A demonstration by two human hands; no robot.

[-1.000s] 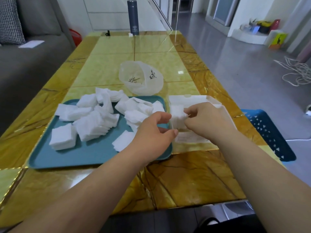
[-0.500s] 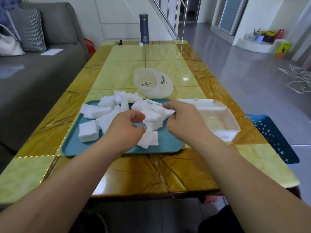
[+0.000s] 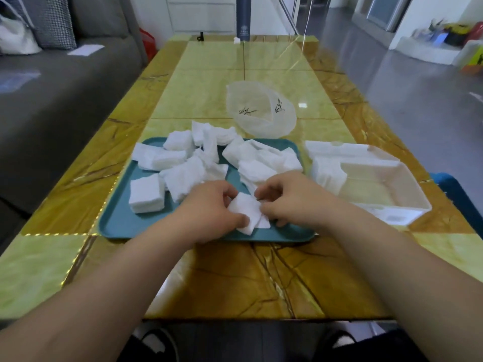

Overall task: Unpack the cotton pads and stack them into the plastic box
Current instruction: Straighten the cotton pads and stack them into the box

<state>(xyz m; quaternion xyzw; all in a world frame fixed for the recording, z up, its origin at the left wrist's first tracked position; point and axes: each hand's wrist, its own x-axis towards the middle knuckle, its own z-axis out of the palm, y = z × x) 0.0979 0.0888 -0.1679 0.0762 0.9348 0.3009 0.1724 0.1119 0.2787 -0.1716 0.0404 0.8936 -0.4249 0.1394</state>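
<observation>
Head view, and both hands are down at the near edge of the teal tray [image 3: 122, 223]. The left hand [image 3: 209, 207] and the right hand [image 3: 292, 199] meet over a small stack of cotton pads [image 3: 245, 209], each pinching it from its own side. The left thumb lies on the top pad and the right fingers curl at the stack's right edge. The stack sits low on the tray floor; whether it is lifted clear, I cannot tell. Behind the hands, loose pads [image 3: 183, 165] lie heaped in untidy bundles across the far half of the tray, some spilling over its far rim. Just beside the tray on the right stands the plastic box [image 3: 407, 189], white and translucent, lid open. One upright stack of packed pads [image 3: 328, 172] leans against its left end, and the rest of the box floor is bare. Beyond the tray lies the crumpled packaging bag [image 3: 261, 111], mouth open, on the yellow marbled counter [image 3: 235, 278]. A dark bottle [image 3: 243, 17] stands at the counter's far end, and a grey sofa [image 3: 52, 105] runs along the left.
</observation>
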